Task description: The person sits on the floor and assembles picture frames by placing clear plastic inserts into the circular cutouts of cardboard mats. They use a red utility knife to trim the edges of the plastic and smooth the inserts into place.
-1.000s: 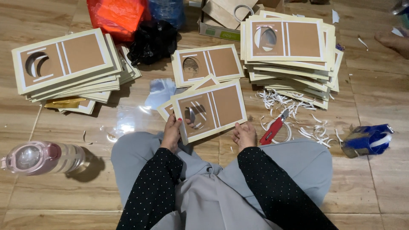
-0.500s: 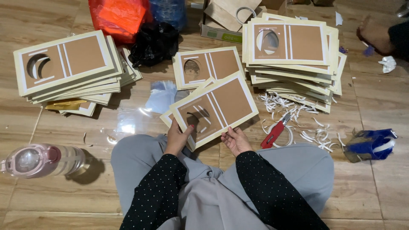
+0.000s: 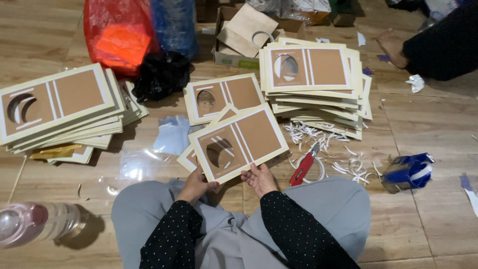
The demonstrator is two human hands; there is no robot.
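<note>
Hands (image 3: 226,182) w/ flat rect. cardboard panel (image 3: 238,143)

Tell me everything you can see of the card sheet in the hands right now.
The card sheet is a flat rectangle, brown-faced with a cream border, looking like paperboard. Its left half has a round cut-out window with loose white slivers across it; two thin white stripes run beside that. It is tilted, right end farther from the person, held over the wooden floor. The left hand and the right hand grip its near edge. Similar sheets lie beneath it.
</note>
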